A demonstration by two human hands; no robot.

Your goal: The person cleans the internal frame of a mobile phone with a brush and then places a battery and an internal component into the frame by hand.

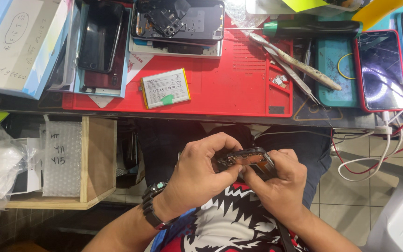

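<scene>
Both my hands hold an opened phone body (pixel 249 160) over my lap, below the bench edge. My left hand (pixel 200 175) grips its left end, thumb and fingers curled around the frame. My right hand (pixel 278 182) clasps the right end from below, fingers pressing on the exposed inside, where an orange-brown part shows. A dark wristband (pixel 151 203) sits on my left wrist. On the red work mat (pixel 239 84) above lie a white phone battery (pixel 165 87) and a dismantled phone back (pixel 178 21).
Tweezers (pixel 288 70) and a worn white-handled tool (pixel 299 63) lie on the mat's right side, a green-handled screwdriver (pixel 304 28) behind them. A red-cased phone with a cracked screen (pixel 381 70) sits at right with cables (pixel 383 140). Boxes and phones (pixel 101 37) are stacked at left above a wooden shelf (pixel 92 163).
</scene>
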